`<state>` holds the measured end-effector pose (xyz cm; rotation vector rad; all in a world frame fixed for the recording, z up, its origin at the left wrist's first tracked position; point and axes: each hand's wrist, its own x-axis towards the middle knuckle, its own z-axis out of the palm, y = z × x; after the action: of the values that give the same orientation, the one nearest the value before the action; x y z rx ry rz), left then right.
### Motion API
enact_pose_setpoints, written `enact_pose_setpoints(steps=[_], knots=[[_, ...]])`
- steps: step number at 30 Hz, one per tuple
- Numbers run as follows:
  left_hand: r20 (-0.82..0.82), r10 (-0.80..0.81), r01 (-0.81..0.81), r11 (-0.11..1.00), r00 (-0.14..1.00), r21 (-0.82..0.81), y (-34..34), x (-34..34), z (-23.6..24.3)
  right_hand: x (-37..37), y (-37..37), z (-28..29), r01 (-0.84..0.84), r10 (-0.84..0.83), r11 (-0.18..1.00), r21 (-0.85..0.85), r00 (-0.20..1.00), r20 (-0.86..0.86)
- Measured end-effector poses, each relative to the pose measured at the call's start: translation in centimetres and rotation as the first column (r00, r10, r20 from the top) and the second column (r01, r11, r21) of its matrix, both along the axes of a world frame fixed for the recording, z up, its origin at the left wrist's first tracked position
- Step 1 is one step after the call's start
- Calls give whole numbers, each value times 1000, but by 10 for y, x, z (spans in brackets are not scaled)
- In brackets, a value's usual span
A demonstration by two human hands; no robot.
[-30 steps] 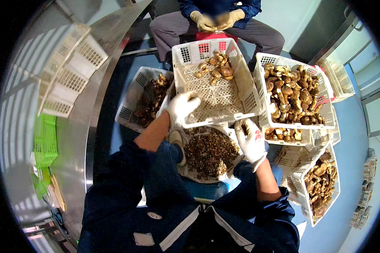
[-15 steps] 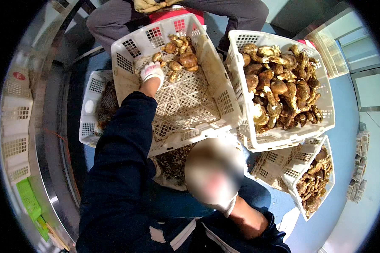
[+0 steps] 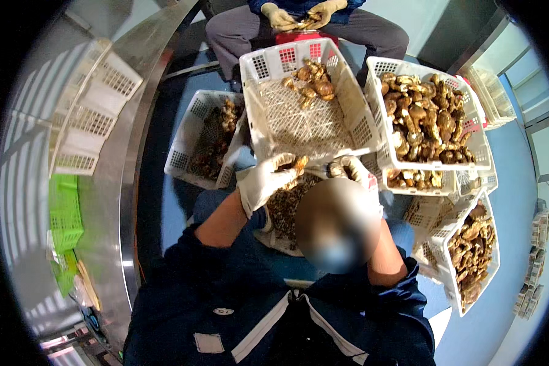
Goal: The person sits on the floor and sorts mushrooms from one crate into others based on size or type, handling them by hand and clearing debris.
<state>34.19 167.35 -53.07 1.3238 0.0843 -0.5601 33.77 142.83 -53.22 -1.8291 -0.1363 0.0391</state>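
I see the small orange-brown mushroom (image 3: 299,163) pinched at the fingers (image 3: 279,160) of the white-gloved left hand (image 3: 256,186), just outside the near rim of the large off-white perforated plastic crate (image 3: 273,119), from which I place everything. A cluster of brown, pale-stemmed mushrooms (image 3: 317,84) sits toward that crate's far right corner; from there to the near edge its lattice base shows, giving me room within the walls. A white perforated crate with dark mushrooms (image 3: 180,137) stands close on its left, and a white crate heaped with brown mushrooms (image 3: 436,165) just on its right, with blue floor (image 3: 511,195) farther right. The long steel desk (image 3: 111,210) runs well to its left. Dark trimmings (image 3: 282,210) lie below its near edge, partly hidden behind a blurred patch. I read the left fingers as nearly closed, gripping the mushroom. Near the right part of that rim, the white-gloved right hand (image 3: 361,174) has curled fingers; a small dark item (image 3: 335,169) shows at their tips, but I cannot tell what it is or whether they grip it.
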Motion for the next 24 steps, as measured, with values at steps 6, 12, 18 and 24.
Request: enact_pose_setpoints(steps=[6,12,18,24], knots=[[241,-19,-54,955,970,292,18,-87,-11,-81,37,4,-130,170,964,-231,972,164],[390,-158,-81,845,907,529,-4,-102,-3,-116,31,-2,-26,70,958,-284,987,147],[462,-259,-140,731,848,668,0,-102,-13,-118,28,-10,38,8,966,-257,985,173],[467,-262,-152,720,844,678,-2,-101,-5,-111,25,-22,42,26,949,-312,978,209]])
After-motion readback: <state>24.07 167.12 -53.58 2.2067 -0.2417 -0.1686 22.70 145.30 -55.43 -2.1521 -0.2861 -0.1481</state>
